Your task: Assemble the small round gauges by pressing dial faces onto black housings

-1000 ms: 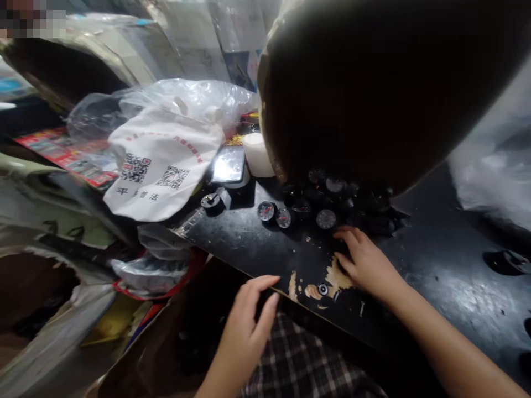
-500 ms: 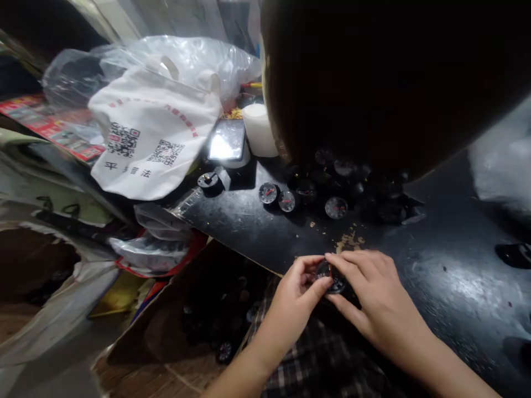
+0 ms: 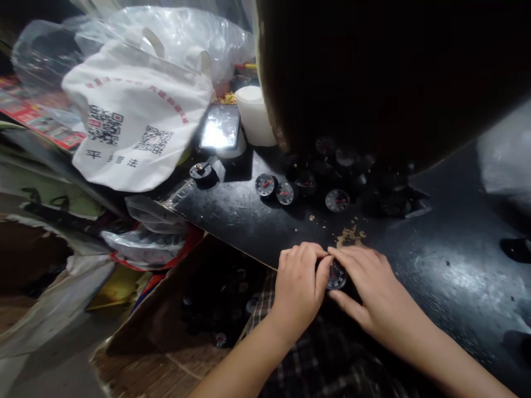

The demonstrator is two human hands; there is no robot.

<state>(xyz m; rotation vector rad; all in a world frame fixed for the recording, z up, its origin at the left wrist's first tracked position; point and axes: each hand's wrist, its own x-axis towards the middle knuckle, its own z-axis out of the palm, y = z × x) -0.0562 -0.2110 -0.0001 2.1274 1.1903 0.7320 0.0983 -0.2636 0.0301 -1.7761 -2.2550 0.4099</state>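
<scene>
A small round black dial gauge (image 3: 337, 276) is held between both hands at the near edge of the black table. My left hand (image 3: 299, 284) is closed at its left side, the thumb pressed along it and the fingers curled, partly hidden. On the other side my right hand (image 3: 369, 284) grips the rim, fingertips at the top and thumb below. The gauge's dark face, with pale markings, points up toward me. Beyond the hands stand more gauges with red needles, among them one gauge (image 3: 264, 185) at the left and another gauge (image 3: 337, 200) nearer the middle.
A large dark shape (image 3: 373, 72) covers the upper right. At the left lie a white cloth bag (image 3: 136, 116), a lit square device (image 3: 220, 127) and a white cylinder (image 3: 255, 116). Below the table edge, a cardboard box (image 3: 145, 354) holds several dark gauges.
My left hand has turned over the gauge, its fingers now curled with the back of the hand facing up. My right hand keeps its grip. The whole view has shifted slightly.
</scene>
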